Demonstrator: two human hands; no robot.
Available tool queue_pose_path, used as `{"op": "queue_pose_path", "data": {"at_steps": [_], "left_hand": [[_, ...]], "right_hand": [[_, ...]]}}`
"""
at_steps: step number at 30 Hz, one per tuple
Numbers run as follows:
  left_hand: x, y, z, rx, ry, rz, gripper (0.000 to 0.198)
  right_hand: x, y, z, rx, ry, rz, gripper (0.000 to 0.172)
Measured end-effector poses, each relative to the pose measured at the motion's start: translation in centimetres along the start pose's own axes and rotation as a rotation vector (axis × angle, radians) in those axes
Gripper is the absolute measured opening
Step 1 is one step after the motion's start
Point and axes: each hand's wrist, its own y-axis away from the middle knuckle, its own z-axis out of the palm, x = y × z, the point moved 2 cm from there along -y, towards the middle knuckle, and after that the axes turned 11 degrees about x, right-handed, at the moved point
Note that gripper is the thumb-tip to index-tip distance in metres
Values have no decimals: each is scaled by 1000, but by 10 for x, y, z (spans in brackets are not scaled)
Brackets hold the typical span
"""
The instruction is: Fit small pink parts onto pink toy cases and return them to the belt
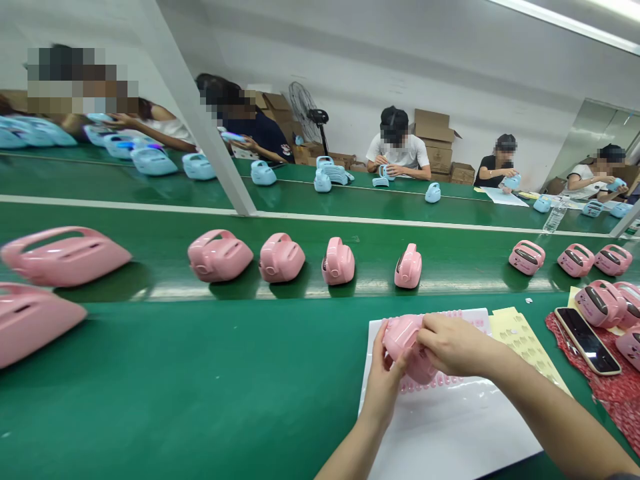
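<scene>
My left hand [384, 383] is wrapped round the lower left side of a pink plastic case with a handle [403, 333], holding it tilted. Against the upper right of that case, the fingers of my right hand [450, 343] are curled and pinched together; whatever is between them is hidden. Under both hands lies a white sheet [440, 427] bearing rows of small pink stickers [440, 381], partly covered by the case. A yellow sticker backing sheet [530, 347] with cut-out outlines lies to the right.
Several pink cases [283, 259] stand along the green belt [465, 267] ahead. More finished-looking cases [600, 303] sit at right, by a phone [587, 340] on red bubble wrap [615, 393]. A water bottle [555, 217] stands beyond. Across the line, people handle blue cases [263, 173].
</scene>
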Motion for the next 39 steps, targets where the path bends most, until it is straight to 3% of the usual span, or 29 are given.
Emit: {"op": "queue_pose_path", "data": {"at_steps": [5, 12, 20, 24, 27, 35, 39], "left_hand": [[0, 1, 1, 58, 8, 16, 83], [9, 1, -4, -12, -24, -36, 82], [7, 3, -4, 35, -68, 26, 89], [11, 3, -5, -16, -49, -67, 90], [13, 3, -6, -32, -43, -54, 92], [13, 1, -11, -38, -70, -31, 91], [14, 1, -11, -13, -60, -17, 92]], "right_hand": [[-5, -3, 0, -49, 47, -13, 16], [-5, -6, 0, -83, 29, 5, 14], [-1, 3, 2, 1, -97, 26, 10], [3, 12, -5, 63, -227, 97, 9], [6, 14, -8, 137, -295, 162, 11], [-2, 5, 0, 174, -259, 97, 5], [-2, 2, 7, 179, -244, 106, 10]]}}
